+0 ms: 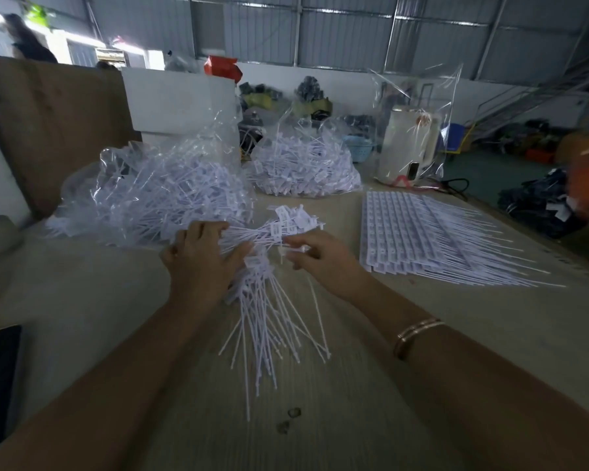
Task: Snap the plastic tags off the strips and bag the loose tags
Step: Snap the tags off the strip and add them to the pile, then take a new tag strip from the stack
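1. A pale wood-grain table (320, 419) stands in a shed with grey corrugated walls; dark heaps of goods lie on the floor to the right.
2. The loose tags (266, 300) lie in a fan at the table's middle: thin white plastic stems, each ending in a small flat rectangular head, the heads bunched at the far end and the stems spreading toward the person.
3. The left hand (201, 263) lies on the bunched end of that fan, fingers curled down over the stems and gathering them.
4. The right hand (315, 256) is just beside it, thumb and forefinger pinching a few of the tags near their heads (the blur hides how many).
5. A gold bracelet (413, 336) sits on the right forearm.
6. The unsnapped strips (432, 236) lie stacked flat at right, heads in neat rows along the left edge, stems pointing right.
7. Two clear bags hold tags: the near bag (150, 195) lies open just beyond the left hand, the far bag (303, 168) sits behind it.
8. A white kettle (407, 147) inside a clear plastic sleeve stands at the far right of the table.
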`<move>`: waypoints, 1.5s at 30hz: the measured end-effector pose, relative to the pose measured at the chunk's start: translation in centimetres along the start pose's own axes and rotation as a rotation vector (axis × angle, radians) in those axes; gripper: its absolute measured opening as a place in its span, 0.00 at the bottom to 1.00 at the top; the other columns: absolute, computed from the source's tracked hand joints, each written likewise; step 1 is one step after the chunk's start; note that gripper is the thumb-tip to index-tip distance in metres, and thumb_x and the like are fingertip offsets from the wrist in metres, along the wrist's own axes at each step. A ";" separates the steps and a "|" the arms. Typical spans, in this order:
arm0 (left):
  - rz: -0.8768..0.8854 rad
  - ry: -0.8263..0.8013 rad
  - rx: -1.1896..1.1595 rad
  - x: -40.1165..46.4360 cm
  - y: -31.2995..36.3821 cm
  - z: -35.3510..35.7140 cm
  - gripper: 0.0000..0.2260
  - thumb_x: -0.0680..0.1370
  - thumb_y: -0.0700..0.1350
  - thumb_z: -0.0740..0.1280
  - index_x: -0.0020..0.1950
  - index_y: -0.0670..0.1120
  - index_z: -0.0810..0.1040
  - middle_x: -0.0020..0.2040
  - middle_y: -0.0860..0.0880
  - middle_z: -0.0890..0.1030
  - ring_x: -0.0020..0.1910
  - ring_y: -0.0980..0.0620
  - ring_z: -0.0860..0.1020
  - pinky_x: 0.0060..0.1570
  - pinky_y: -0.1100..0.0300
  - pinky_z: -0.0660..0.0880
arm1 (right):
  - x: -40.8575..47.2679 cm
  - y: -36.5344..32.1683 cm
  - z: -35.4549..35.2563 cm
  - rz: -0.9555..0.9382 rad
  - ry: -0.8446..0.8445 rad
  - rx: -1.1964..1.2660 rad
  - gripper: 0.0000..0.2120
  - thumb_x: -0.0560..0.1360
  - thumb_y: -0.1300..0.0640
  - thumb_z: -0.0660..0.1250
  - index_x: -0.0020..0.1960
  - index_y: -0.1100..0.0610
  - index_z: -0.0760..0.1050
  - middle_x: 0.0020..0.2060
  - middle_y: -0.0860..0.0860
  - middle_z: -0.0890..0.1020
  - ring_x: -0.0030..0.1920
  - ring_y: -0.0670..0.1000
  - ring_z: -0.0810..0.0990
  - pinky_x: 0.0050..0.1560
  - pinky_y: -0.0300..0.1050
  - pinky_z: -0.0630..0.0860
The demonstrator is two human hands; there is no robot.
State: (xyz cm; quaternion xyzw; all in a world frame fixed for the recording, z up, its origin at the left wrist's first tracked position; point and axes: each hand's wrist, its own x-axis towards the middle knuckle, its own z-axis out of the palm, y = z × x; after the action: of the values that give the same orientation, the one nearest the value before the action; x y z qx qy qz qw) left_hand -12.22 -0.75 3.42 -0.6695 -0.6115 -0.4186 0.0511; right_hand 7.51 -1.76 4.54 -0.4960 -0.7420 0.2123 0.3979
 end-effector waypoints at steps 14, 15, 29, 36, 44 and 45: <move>0.043 -0.763 0.172 -2.7 3.3 -2.8 0.41 0.61 0.81 0.45 0.51 0.53 0.78 0.59 0.49 0.79 0.53 0.50 0.78 0.52 0.56 0.70 | -3.6 -0.9 0.9 0.423 -0.091 0.413 0.15 0.77 0.66 0.58 0.63 0.63 0.73 0.36 0.50 0.82 0.35 0.44 0.80 0.41 0.34 0.77; 0.030 -0.792 0.190 -2.7 3.5 -2.3 0.40 0.61 0.81 0.49 0.53 0.54 0.78 0.56 0.48 0.80 0.52 0.49 0.78 0.51 0.56 0.73 | -3.9 -1.4 1.3 0.435 -0.111 0.498 0.15 0.78 0.67 0.57 0.62 0.63 0.74 0.37 0.52 0.82 0.36 0.46 0.81 0.44 0.38 0.78; -0.066 -0.876 0.594 -3.4 5.4 -1.9 0.17 0.79 0.51 0.57 0.63 0.45 0.73 0.64 0.47 0.75 0.62 0.46 0.73 0.61 0.52 0.71 | -5.1 1.5 -3.1 0.497 0.211 0.390 0.11 0.80 0.58 0.57 0.57 0.52 0.77 0.47 0.50 0.82 0.48 0.49 0.80 0.47 0.40 0.76; -0.222 -0.703 0.270 -3.4 2.6 -3.8 0.12 0.79 0.43 0.58 0.60 0.39 0.66 0.59 0.40 0.75 0.57 0.42 0.75 0.47 0.59 0.68 | -4.7 2.7 -2.5 0.484 0.226 0.371 0.09 0.79 0.59 0.59 0.56 0.53 0.76 0.45 0.51 0.82 0.42 0.48 0.80 0.49 0.42 0.77; -0.157 -0.613 0.269 -4.9 2.7 -3.3 0.15 0.80 0.49 0.56 0.64 0.44 0.65 0.58 0.41 0.77 0.52 0.43 0.77 0.47 0.55 0.72 | -4.8 2.7 -2.4 0.454 0.196 0.313 0.10 0.80 0.58 0.58 0.55 0.51 0.76 0.45 0.48 0.81 0.42 0.45 0.80 0.43 0.35 0.74; -0.146 -0.640 0.321 -5.3 3.1 -2.9 0.17 0.80 0.51 0.56 0.66 0.44 0.64 0.60 0.42 0.76 0.56 0.43 0.76 0.52 0.54 0.72 | -4.8 2.7 -2.4 0.446 0.192 0.294 0.10 0.80 0.58 0.57 0.55 0.50 0.76 0.45 0.47 0.81 0.42 0.45 0.79 0.43 0.35 0.73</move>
State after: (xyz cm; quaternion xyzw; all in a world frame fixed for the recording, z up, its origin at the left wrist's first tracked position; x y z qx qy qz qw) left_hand -10.47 -7.33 3.33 -0.7045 -0.7007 -0.0893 -0.0686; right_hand 11.87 -5.20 2.23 -0.6018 -0.5345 0.3521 0.4776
